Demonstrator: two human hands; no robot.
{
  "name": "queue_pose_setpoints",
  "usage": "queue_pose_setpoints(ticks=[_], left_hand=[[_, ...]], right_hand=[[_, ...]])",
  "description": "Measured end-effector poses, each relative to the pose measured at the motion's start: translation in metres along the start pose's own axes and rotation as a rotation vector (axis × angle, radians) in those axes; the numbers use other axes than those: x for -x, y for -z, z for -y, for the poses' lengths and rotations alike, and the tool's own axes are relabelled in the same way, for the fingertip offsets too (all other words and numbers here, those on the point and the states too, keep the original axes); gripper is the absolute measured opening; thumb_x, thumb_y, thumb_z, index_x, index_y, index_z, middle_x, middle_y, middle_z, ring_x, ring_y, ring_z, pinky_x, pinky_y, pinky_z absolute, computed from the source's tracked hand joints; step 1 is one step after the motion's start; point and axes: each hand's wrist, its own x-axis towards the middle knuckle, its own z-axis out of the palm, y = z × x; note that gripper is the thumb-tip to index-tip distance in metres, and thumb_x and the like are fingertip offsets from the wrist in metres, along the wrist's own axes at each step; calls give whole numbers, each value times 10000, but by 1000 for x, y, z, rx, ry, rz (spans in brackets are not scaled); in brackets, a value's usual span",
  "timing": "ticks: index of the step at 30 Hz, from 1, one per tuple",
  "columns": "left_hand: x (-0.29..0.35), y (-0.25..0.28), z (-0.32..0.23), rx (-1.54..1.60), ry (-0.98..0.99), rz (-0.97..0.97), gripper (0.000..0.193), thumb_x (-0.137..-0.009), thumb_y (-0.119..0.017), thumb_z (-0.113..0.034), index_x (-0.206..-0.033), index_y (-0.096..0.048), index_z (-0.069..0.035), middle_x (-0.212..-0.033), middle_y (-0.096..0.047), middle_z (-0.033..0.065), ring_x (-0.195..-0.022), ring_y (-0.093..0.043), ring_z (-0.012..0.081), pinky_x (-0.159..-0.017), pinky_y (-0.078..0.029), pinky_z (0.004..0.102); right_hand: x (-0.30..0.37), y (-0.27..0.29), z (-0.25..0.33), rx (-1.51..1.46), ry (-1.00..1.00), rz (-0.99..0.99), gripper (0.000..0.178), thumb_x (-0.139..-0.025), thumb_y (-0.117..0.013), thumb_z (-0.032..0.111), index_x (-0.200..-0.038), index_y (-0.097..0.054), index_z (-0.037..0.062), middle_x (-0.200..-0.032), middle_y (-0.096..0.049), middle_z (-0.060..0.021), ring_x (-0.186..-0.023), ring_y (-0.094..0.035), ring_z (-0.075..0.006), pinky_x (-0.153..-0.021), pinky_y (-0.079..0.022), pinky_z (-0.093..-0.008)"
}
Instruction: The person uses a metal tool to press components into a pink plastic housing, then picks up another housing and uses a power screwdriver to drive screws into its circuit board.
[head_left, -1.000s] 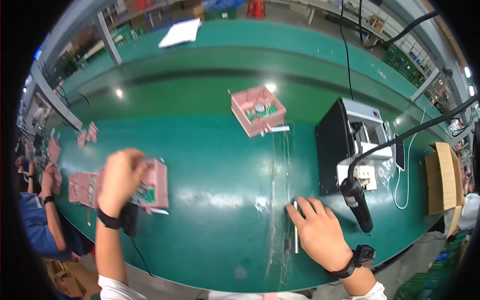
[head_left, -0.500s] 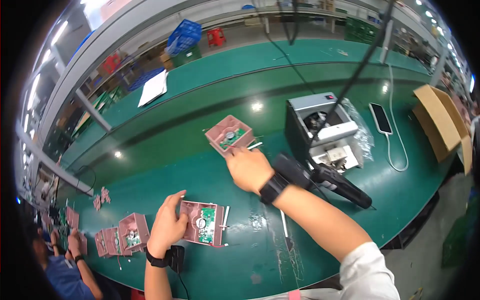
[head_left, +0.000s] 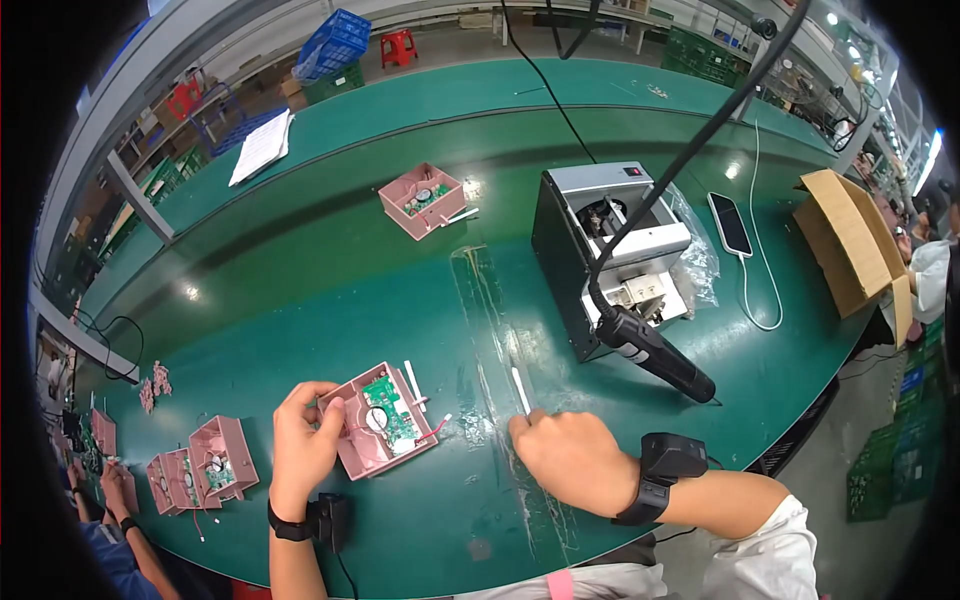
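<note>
Across roomy tabletop (head_left: 300, 335), left hand (head_left: 304, 442) clasps edge of pink box (head_left: 366, 452), right hand (head_left: 580, 463) meets white rod (head_left: 519, 386), grip unclear.

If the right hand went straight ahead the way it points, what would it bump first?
Past the white stick at its fingers, the right hand points left, so probably the white plug on the pink box's red wire. Height is hard to judge.

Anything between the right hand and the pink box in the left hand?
Nothing visible blocks it; a red wire from the pink box pokes toward the right hand, and clear strips lie flat on the bench between.
</note>
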Motion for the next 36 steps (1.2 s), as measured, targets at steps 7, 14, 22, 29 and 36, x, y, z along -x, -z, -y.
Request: queue_pose_setpoints(ticks=[7, 14, 22, 29, 36], left_hand=[[16, -4, -24, -241, -37, 67, 229, -924, -734, -80, -1095, -729, 72, -788, -757, 91, -700, -707, 117, -631, -536, 268], [31, 0, -43, -153, -16, 216, 459, -888, -773, -100, -1302, -649, 53, -787, -752, 104, -673, -718, 162, -621, -547, 297], [18, -14, -61, -141, -126, 376, 672, -827, -813, -142, -1432, -572, 25, -1101, -678, 152, -990, -689, 247, -788, -570, 366], [16, -46, -50, -234, -458, 301, 630, -798, -818, -159, -1366, -603, 8, -1224, -585, 168, -1163, -580, 349, -1027, -481, 426], [23, -72, -69, -247, -494, 276, 502, -804, -803, -160, -1249, -633, -1, -1210, -618, 182, -1148, -595, 375, -1040, -450, 440]], right_hand=[[0, 16, -19, 220, -105, -208, 166, -834, -699, 73, -982, -661, 9, -950, -694, -159, -862, -731, -288, -591, -582, -389], [56, 60, -67, 123, -136, -699, 338, -785, -884, 191, -990, -656, 50, -992, -668, -117, -849, -662, -305, -664, -533, -405], [70, 50, -119, -311, -422, -294, 395, -832, -905, 269, -924, -626, 6, -771, -654, -81, -659, -634, -285, -613, -503, -375], [52, 102, -110, -819, -414, -532, 393, -931, -836, 333, -893, -590, 30, -712, -613, -39, -620, -614, -174, -578, -480, -324], [-13, 141, -98, -1196, 43, -1019, 376, -1061, -572, 379, -853, -486, 77, -629, -491, -44, -521, -489, -163, -552, -455, -341]])
